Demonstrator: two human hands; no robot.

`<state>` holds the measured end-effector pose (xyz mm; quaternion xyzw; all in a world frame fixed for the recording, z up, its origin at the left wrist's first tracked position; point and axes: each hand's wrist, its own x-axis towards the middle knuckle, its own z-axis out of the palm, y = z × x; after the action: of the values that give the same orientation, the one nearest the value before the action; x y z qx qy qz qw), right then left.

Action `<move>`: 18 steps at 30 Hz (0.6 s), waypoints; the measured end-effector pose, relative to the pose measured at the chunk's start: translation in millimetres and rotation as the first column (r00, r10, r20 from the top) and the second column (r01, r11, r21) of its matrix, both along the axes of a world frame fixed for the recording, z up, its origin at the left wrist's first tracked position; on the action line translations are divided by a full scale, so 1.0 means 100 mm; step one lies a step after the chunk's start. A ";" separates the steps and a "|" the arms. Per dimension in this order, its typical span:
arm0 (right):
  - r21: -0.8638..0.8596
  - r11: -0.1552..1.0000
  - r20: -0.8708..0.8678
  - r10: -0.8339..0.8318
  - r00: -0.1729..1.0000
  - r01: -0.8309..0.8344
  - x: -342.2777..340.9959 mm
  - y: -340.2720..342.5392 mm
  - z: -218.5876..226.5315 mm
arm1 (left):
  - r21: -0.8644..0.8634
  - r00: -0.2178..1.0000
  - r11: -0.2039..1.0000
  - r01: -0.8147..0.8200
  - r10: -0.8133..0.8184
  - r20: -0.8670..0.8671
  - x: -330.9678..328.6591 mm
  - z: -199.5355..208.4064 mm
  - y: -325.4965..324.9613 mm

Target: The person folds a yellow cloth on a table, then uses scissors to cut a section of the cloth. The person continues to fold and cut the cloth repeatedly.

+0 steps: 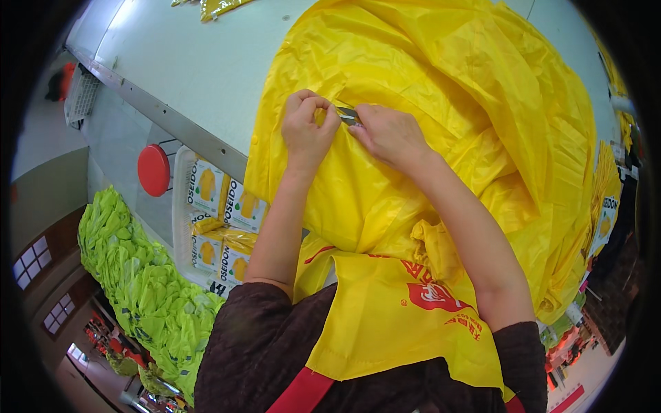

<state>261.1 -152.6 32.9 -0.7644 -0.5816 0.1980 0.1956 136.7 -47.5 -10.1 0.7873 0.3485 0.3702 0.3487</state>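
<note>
A large, shiny yellow raincoat [420, 72] lies spread and crumpled over the table in front of me. My left hand [308, 134] is closed in a pinch at the garment, with thumb and fingertips together on a bit of its yellow cloth. Just to its right, my right hand [394, 135] grips small metal thread snips [348, 116], their dark blades pointing at the left fingertips. Whether the blades touch a thread is too small to tell. A bunched part of the raincoat [441, 248] sits under my right forearm.
The pale table [193, 62] has a metal edge [200, 134] on the left. Beyond it are a red round stool [153, 170] and a white crate [181, 227] of packaged yellow garments. A heap of lime-green garments [144, 289] lies lower left. Packets [224, 5] rest at the far edge.
</note>
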 end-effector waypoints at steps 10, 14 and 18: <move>0.011 1.000 0.015 -0.022 1.000 0.021 -0.02 0.06 -0.08 | 0.133 0.999 0.990 -0.037 0.035 0.016 0.02 -0.05 -0.03; 0.038 0.999 -0.001 -0.037 0.999 0.037 -0.04 0.09 -0.10 | 0.153 1.000 0.988 -0.026 0.025 0.010 0.02 -0.04 -0.04; -0.005 0.987 -0.112 -0.160 0.981 0.160 -0.03 0.05 -0.04 | 0.012 0.997 0.998 -0.059 0.059 0.047 0.02 0.03 -0.07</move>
<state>258.0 -147.4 28.5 -0.7959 -0.5067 0.2233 0.2447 138.6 -54.1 -6.6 0.7700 0.3610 0.4010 0.3406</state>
